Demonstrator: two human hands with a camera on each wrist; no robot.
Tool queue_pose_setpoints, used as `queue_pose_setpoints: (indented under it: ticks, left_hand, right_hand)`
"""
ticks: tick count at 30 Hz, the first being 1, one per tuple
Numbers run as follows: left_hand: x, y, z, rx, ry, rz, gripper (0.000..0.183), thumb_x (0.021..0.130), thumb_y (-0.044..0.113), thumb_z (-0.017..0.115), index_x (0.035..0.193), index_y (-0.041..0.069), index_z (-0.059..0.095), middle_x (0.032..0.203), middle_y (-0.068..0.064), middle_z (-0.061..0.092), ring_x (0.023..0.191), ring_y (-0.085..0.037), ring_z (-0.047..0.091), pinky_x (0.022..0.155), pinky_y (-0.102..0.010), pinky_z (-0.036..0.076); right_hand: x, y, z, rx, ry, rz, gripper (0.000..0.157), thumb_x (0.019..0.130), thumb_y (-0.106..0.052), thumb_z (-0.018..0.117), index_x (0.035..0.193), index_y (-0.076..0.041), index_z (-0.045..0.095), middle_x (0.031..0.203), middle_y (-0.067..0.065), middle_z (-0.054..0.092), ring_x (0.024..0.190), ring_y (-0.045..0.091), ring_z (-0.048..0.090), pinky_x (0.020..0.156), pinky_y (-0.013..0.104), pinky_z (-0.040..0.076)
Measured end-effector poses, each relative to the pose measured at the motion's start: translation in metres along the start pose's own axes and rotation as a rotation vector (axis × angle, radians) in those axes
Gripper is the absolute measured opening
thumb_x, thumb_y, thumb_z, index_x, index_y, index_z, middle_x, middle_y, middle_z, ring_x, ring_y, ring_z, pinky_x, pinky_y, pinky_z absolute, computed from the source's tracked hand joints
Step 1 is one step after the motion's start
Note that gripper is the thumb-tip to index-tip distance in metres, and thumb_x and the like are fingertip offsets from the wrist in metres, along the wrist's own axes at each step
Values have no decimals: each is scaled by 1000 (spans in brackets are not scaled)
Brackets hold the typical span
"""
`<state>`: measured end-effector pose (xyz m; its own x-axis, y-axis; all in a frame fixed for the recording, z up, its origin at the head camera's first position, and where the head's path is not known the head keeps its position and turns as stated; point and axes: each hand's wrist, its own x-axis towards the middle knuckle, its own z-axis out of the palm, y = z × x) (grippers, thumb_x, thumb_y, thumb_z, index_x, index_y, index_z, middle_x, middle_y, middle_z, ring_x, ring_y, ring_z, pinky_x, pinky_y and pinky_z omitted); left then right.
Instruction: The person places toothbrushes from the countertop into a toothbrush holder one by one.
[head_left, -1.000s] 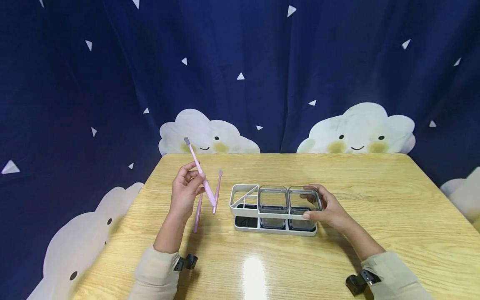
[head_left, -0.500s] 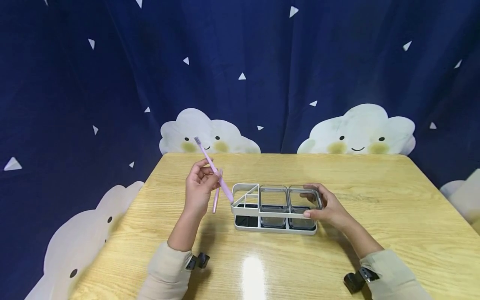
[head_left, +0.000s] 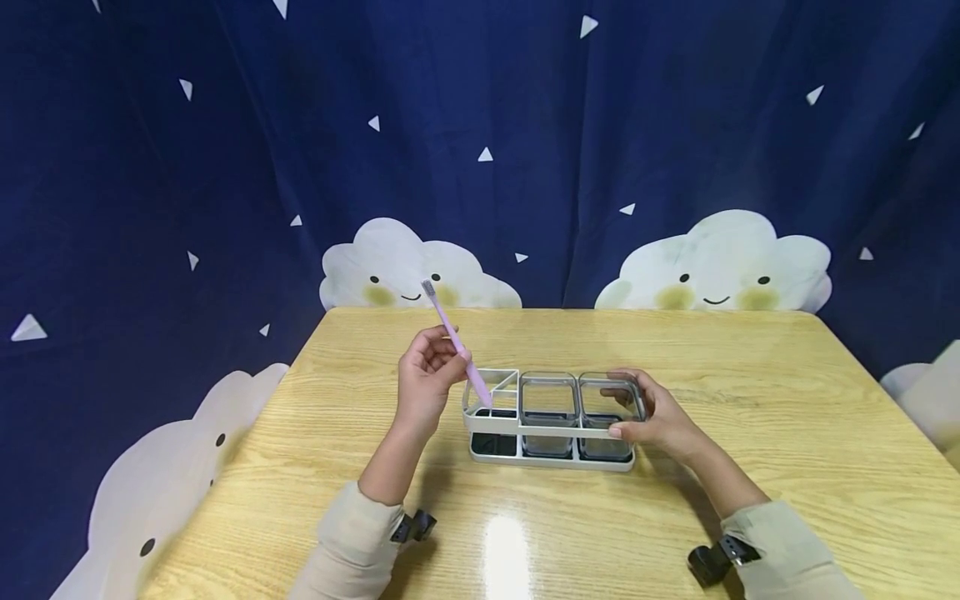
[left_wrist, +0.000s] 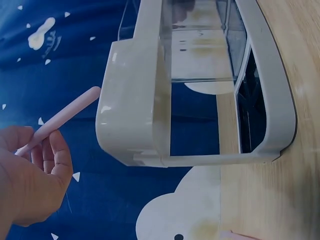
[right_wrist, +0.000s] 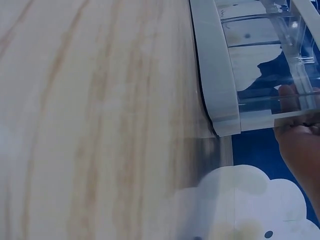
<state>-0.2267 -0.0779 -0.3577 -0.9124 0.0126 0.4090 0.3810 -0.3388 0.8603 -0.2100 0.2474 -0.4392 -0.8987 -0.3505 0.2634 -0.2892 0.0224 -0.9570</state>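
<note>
My left hand (head_left: 427, 379) pinches a lilac toothbrush (head_left: 452, 333) between thumb and fingers, bristles up, handle slanting down to the right. The handle's lower end overlaps the divided left section of a white toothbrush holder (head_left: 495, 426). In the left wrist view, the handle (left_wrist: 67, 114) has its tip right at the top rim of the holder (left_wrist: 130, 100). My right hand (head_left: 660, 421) grips the holder's right end, thumb on the front rail and fingers behind the clear right cup (head_left: 611, 380). A matching clear cup (head_left: 547, 379) sits in the middle slot.
The holder stands on a light wooden table (head_left: 750, 400). A pink sliver (left_wrist: 240, 235) shows on the tabletop at the bottom of the left wrist view. Behind the table hangs a dark blue curtain (head_left: 525, 100) with clouds and triangles.
My left hand has carried the toothbrush rightward to the holder's left section. The two toothbrushes lying on the table are now hidden behind the hand and arm. My right hand stays put.
</note>
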Motion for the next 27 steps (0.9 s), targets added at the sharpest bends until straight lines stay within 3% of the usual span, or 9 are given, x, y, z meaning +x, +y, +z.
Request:
queue_pose_setpoints:
  ticks: [14,21,27]
  left_hand:
    - [-5,-14,7,77,-32,-13,15,81,-13,60,96,-8,59,80,-7,56,67,-11,54,61,-24,54]
    - [-6,-19,4,213,-33,3,21,76,-13,67,95,-12,58,81,-8,58,72,-13,55,69,-23,49]
    - [-11,-4,9,295,-57,-21,21,74,-14,68,94,-12,60,82,-20,60,73,-14,56,70,-25,47]
  right_hand:
    - [-1,1,0,-23,13,-10,71,74,6,70,135,8,32,127,32,42,118,31,45,88,39,47]
    - [0,0,1,-23,22,-18,71,73,7,70,134,8,33,124,20,51,117,31,47,91,35,45]
    - [-1,-2,2,-31,36,0,70,73,6,70,134,5,36,122,18,53,117,34,46,93,34,44]
